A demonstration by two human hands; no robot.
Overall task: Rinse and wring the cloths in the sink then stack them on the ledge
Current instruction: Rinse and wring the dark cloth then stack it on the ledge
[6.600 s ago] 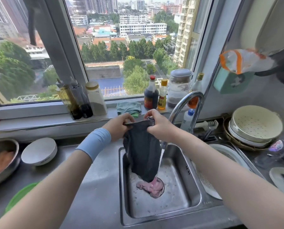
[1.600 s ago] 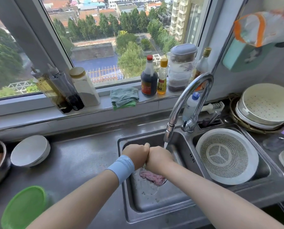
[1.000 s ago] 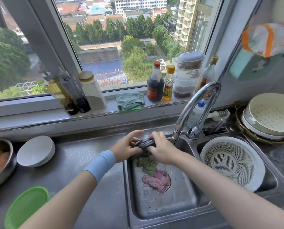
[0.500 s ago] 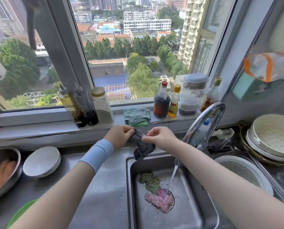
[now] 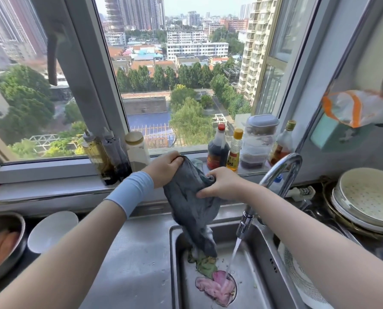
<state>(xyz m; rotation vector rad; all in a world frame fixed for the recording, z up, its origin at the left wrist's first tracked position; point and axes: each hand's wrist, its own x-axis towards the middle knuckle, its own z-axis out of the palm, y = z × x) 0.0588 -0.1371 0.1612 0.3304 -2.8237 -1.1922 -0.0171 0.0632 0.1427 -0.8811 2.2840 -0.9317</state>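
A dark grey cloth hangs spread between both hands above the sink, its lower tip dangling into the basin. My left hand pinches its top left corner near the window ledge. My right hand grips its upper right edge. A green cloth and a pink cloth lie on the sink bottom, the pink one over the drain. Behind the grey cloth, a folded teal cloth on the ledge is mostly hidden.
The tap runs a thin stream onto the pink cloth. Sauce bottles, oil bottles and a jar line the ledge. A white bowl and a metal bowl sit left; stacked colanders right.
The grey cloth, wrung into a twisted bundle half a second ago, now hangs unfolded. Both hands have lifted it higher towards the ledge and pulled apart.
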